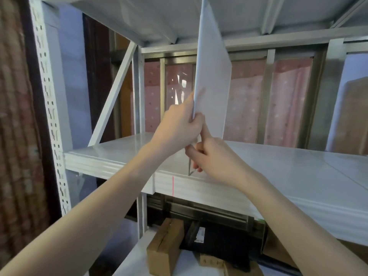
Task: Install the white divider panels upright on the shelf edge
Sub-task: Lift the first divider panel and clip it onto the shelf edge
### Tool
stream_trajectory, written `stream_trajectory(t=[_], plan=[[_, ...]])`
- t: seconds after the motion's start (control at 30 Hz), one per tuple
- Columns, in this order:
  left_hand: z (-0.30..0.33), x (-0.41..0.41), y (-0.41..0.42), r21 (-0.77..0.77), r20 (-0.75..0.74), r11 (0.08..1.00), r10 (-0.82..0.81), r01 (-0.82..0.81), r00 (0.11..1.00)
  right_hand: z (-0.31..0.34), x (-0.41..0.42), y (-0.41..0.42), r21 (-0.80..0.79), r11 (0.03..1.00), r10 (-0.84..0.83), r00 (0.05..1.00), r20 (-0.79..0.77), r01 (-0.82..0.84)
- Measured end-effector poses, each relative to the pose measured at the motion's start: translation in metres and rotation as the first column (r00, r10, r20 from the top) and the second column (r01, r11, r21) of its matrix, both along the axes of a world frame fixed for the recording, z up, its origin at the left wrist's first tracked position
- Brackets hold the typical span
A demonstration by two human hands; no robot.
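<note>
A white divider panel [214, 72] stands upright over the white shelf [278, 166], reaching up to the shelf above. My left hand [179, 124] grips its near edge from the left, fingers wrapped around it. Just below, my right hand [211, 158] holds the panel's lower near corner, close to the shelf's front edge [199, 186]. The panel's bottom corner is hidden behind my hands. A thin red line [173, 186] marks the shelf's front edge left of my hands.
A perforated white upright [49, 108] frames the rack at left, with a diagonal brace [113, 92] behind it. Cardboard boxes [163, 248] and a black item [219, 242] lie on the lower shelf. Pink curtains [247, 100] hang behind the rack.
</note>
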State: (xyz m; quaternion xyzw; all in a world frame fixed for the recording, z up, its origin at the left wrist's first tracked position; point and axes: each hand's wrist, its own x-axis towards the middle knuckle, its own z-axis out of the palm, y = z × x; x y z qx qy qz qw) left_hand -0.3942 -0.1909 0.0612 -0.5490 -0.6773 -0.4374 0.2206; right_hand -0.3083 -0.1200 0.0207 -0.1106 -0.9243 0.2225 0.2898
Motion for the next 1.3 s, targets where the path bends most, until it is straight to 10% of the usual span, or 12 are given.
stream_trajectory(t=[1.3], plan=[[0.007, -0.121, -0.027, 0.047, -0.047, 0.995, -0.084, 0.086, 0.995, 0.016, -0.105, -0.055, -0.038, 0.992, -0.123, 0.990, -0.070, 0.121]])
